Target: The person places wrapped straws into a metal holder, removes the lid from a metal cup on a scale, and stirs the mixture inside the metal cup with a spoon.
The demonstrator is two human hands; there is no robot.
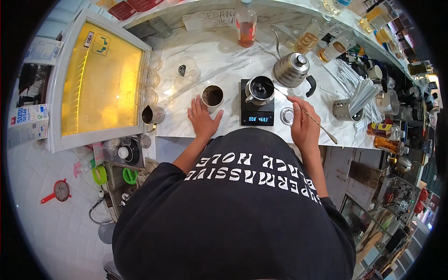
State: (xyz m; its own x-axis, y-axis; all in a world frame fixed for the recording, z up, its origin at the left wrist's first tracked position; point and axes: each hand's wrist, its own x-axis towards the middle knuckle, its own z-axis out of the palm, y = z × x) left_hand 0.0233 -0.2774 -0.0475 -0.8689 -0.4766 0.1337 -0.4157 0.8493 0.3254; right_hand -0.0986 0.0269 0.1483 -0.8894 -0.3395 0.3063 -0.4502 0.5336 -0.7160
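My right hand (pixel 305 122) is closed on a long bar spoon (pixel 326 132) with a twisted handle. Its far end dips into a metal cup (pixel 255 100) that holds dark liquid. Under the cup lies a black digital scale (pixel 245 112) with a lit display. My left hand (pixel 204 120) rests flat on the marble counter, fingers spread, the fingertips against a white cup (pixel 217 108) with dark coffee grounds inside. A small round metal lid (pixel 287 116) lies between the scale and my right hand. Behind it stands a steel gooseneck kettle (pixel 290 70).
To the left are a yellow-lit glass-door fridge (pixel 100 79) and a small metal pitcher (pixel 153 115). A bottle with reddish liquid (pixel 246 25) stands at the back. On the right, a perforated metal holder (pixel 346 110) contains wrapped straws, with several bottles around the edge.
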